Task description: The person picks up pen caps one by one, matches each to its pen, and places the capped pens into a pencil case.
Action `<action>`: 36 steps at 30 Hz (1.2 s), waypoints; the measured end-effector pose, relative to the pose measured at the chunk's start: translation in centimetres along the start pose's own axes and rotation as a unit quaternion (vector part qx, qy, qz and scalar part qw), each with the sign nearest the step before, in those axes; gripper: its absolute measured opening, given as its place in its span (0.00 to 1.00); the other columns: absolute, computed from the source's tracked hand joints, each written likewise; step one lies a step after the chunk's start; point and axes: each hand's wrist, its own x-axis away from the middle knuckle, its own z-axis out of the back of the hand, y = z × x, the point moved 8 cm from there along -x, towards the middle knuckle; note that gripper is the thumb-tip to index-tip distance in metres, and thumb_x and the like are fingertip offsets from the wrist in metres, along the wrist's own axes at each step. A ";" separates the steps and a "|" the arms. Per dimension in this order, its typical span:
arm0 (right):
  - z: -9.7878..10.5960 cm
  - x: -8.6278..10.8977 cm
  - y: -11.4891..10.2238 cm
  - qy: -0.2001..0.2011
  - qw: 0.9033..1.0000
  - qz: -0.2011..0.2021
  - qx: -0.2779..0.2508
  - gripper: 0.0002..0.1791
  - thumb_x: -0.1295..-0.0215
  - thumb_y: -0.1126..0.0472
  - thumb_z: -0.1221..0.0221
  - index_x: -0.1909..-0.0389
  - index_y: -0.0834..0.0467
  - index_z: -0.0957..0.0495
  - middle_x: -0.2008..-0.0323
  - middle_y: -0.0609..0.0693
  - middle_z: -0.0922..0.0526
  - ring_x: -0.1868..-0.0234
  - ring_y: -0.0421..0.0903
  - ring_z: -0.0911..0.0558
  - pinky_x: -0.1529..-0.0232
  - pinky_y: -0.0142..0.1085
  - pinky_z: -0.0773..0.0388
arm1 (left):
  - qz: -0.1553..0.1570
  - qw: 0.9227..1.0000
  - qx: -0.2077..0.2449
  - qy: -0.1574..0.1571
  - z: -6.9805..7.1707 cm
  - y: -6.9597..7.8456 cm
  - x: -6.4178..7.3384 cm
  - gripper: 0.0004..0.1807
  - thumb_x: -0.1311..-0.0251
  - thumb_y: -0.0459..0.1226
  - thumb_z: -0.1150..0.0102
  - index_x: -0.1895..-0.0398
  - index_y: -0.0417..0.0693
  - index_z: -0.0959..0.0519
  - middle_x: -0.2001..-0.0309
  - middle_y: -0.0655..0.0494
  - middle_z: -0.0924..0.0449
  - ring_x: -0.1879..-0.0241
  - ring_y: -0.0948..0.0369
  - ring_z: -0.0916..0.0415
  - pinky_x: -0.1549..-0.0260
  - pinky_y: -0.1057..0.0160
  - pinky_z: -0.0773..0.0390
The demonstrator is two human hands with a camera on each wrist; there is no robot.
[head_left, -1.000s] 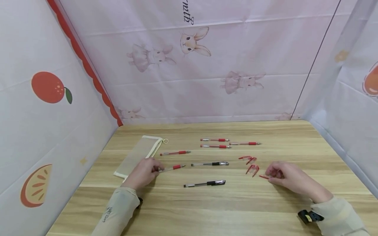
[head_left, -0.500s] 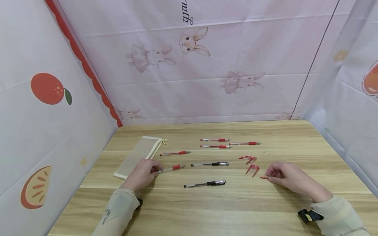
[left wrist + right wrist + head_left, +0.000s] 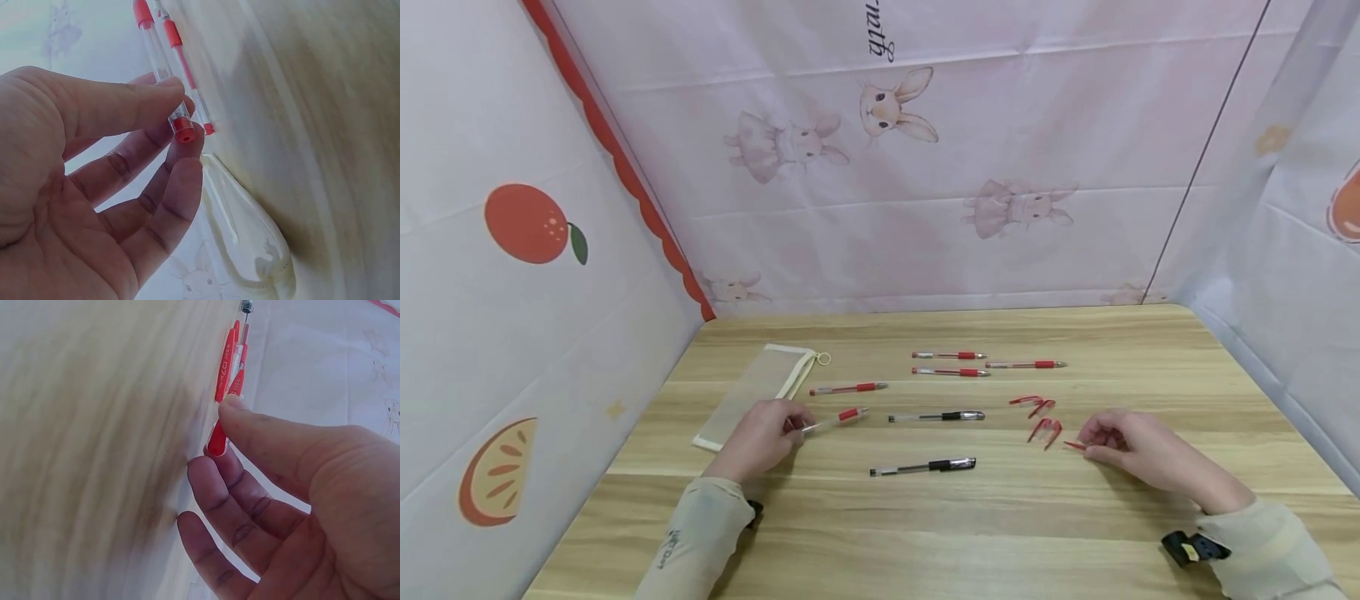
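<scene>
My left hand (image 3: 763, 440) pinches the tail end of a clear pen with a red grip (image 3: 848, 414). In the left wrist view, thumb and fingers hold the barrel just above its red end plug (image 3: 184, 130). The pen slants over the table, its bare tip pointing right. Between thumb and fingers, my right hand (image 3: 1138, 454) pinches a red pen cap (image 3: 217, 442) close over the tabletop. Several other red caps (image 3: 1041, 431) lie loose to the left of that hand. A fellow red pen (image 3: 865, 387), without a cap, lies just behind the held one.
Three more red pens lie toward the back, one of them a red pen (image 3: 968, 356) furthest back. A black pen (image 3: 958, 416) and another black pen (image 3: 951, 465), both capped, lie mid-table. A translucent zip pouch (image 3: 737, 408) sits at left. Printed cloth walls (image 3: 925, 250) enclose the table.
The tip of the red pen in my left hand has risen slightly. The cap in my right hand has tilted up a little. The loose things on the table stay put.
</scene>
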 end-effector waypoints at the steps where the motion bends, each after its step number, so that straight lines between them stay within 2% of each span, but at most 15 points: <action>1: 0.0 0.0 0.0 0.001 1.000 0.000 0.001 0.03 0.30 0.61 0.30 0.58 0.52 0.14 0.66 0.39 0.17 0.67 0.29 0.25 0.66 0.30 0.22 | -0.001 1.000 0.002 0.001 0.0 0.0 0.0 0.11 0.38 0.24 0.31 0.60 0.49 0.10 0.66 0.58 0.14 0.66 0.62 0.23 0.60 0.58 0.20; 8: 0.3 -0.2 -0.4 -0.003 1.000 0.007 -0.009 0.03 0.29 0.61 0.31 0.57 0.53 0.14 0.66 0.39 0.17 0.66 0.29 0.25 0.65 0.30 0.23 | -0.021 1.000 0.008 0.005 0.4 0.8 0.0 0.11 0.37 0.23 0.32 0.59 0.47 0.10 0.66 0.57 0.14 0.66 0.63 0.24 0.61 0.60 0.21; 15: 0.9 -0.5 -1.1 0.025 0.999 0.033 0.002 0.05 0.31 0.64 0.31 0.58 0.53 0.14 0.65 0.39 0.17 0.65 0.28 0.25 0.63 0.30 0.20 | -0.031 0.999 0.006 0.006 0.7 1.9 -0.1 0.10 0.35 0.24 0.32 0.58 0.46 0.10 0.64 0.55 0.12 0.65 0.64 0.23 0.59 0.59 0.19; 20: 1.0 -0.6 -1.3 0.036 0.999 0.032 0.020 0.05 0.31 0.63 0.30 0.57 0.51 0.13 0.66 0.37 0.17 0.64 0.28 0.24 0.61 0.30 0.19 | -0.034 0.999 0.006 0.003 0.8 2.5 -0.2 0.09 0.34 0.25 0.32 0.57 0.47 0.10 0.63 0.53 0.12 0.64 0.63 0.22 0.58 0.58 0.17; 30: 1.3 -1.3 -2.3 0.059 0.997 0.044 0.022 0.05 0.30 0.63 0.30 0.56 0.51 0.13 0.65 0.36 0.17 0.62 0.29 0.22 0.58 0.33 0.17 | -0.092 0.996 -0.003 0.014 0.7 4.7 -0.6 0.10 0.36 0.23 0.31 0.60 0.46 0.10 0.65 0.55 0.12 0.66 0.63 0.21 0.62 0.62 0.18; 36: 1.4 -1.9 -3.2 0.067 0.997 0.039 0.027 0.05 0.29 0.62 0.31 0.55 0.51 0.13 0.63 0.37 0.16 0.62 0.29 0.22 0.58 0.35 0.17 | -0.098 0.995 0.004 -0.007 0.4 5.4 -0.9 0.09 0.34 0.24 0.32 0.58 0.45 0.10 0.63 0.54 0.12 0.65 0.64 0.22 0.61 0.62 0.18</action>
